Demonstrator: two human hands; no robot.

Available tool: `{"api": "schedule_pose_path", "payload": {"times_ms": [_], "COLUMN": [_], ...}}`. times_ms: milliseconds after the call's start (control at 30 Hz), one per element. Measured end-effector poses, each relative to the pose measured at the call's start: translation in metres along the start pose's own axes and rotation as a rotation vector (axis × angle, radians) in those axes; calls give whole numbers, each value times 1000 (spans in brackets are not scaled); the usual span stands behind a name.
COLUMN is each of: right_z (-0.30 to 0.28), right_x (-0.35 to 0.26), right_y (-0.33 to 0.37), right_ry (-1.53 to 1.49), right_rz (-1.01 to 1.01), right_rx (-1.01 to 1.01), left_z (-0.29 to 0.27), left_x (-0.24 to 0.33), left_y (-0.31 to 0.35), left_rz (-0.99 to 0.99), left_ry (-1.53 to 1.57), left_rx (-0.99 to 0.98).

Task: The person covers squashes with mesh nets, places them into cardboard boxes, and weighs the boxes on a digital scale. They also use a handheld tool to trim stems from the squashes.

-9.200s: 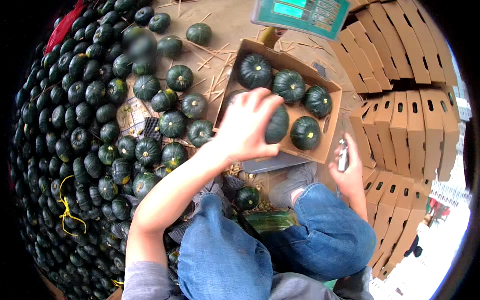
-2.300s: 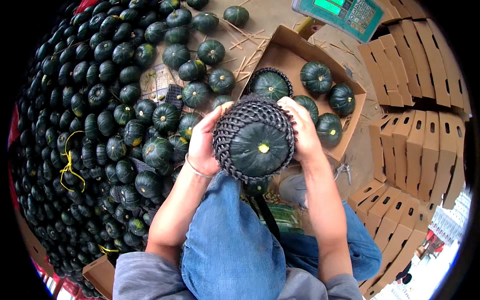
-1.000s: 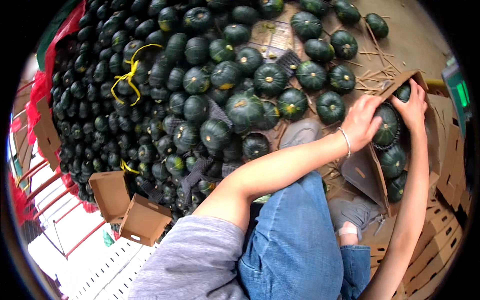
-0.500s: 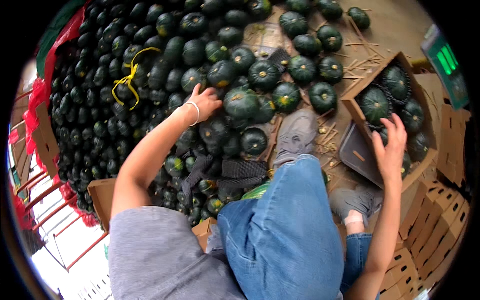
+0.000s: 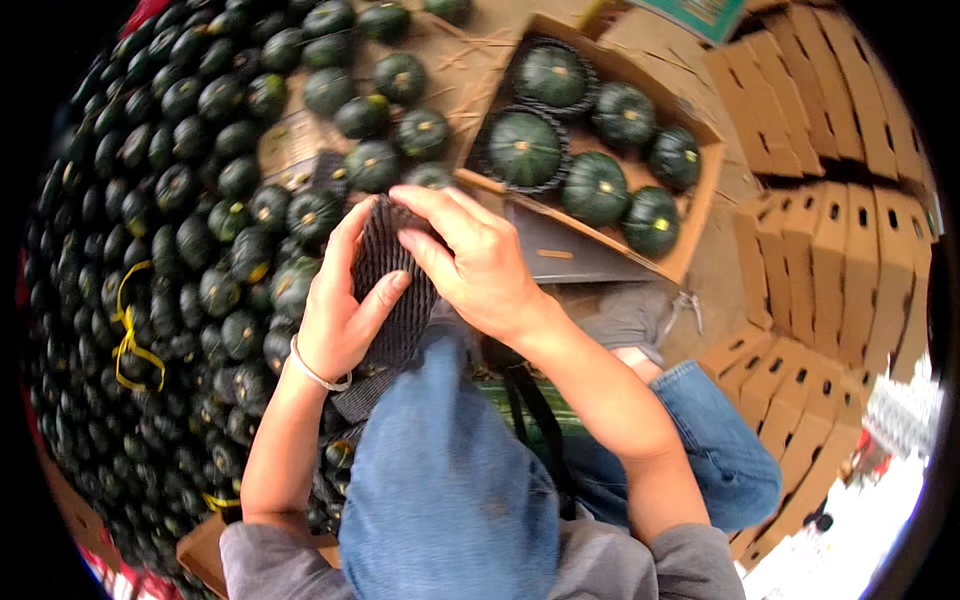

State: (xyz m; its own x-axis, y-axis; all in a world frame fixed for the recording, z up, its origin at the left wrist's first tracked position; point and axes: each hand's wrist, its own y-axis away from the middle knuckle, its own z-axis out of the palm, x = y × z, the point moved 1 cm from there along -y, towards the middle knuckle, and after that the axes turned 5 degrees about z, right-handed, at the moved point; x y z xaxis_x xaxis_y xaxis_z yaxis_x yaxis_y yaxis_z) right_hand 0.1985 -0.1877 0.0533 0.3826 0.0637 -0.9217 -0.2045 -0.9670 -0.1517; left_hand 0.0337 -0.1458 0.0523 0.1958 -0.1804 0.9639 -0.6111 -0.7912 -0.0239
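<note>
A black foam net sleeve [image 5: 393, 285] stands between my two hands above my raised knee. My left hand [image 5: 335, 315] grips its left side, thumb across the front and fingers behind the far edge. Over its top right edge curl the fingers of my right hand [image 5: 485, 270], the fingertips at the rim. Whether the sleeve holds anything cannot be seen. More dark netting [image 5: 360, 395] lies just below my left wrist. Dark green squashes [image 5: 240, 335] are heaped to the left of my hands.
At the upper right a cardboard box [image 5: 703, 190] holds several squashes, two of them in black nets, such as the netted squash [image 5: 525, 148]. It rests against a grey tray [image 5: 560, 262]. Cartons [image 5: 835, 270] stand stacked at far right. Yellow ribbon [image 5: 128, 335] lies on the heap.
My left hand has left the heap and my right hand the box; both now meet on a net sleeve. The view has swung right, so the box shows nearer the middle.
</note>
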Motion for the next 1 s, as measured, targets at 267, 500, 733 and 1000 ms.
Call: {"api": "schedule_pose_path", "payload": {"times_ms": [267, 500, 733, 1000], "right_z": [-69, -93, -87, -68], "right_x": [36, 25, 45, 12], "right_y": [30, 56, 51, 102], "right_ry": [241, -738, -82, -1123], "right_rz": [-32, 596, 579, 787], "right_rx": [482, -218, 80, -427], "left_z": [72, 53, 65, 63], "left_x": [-6, -16, 2, 6], "left_y": [-49, -45, -46, -50], "left_rz": [-589, -489, 29, -309], "left_ry": [686, 845, -240, 1287], "left_rx": [-511, -394, -103, -663]}}
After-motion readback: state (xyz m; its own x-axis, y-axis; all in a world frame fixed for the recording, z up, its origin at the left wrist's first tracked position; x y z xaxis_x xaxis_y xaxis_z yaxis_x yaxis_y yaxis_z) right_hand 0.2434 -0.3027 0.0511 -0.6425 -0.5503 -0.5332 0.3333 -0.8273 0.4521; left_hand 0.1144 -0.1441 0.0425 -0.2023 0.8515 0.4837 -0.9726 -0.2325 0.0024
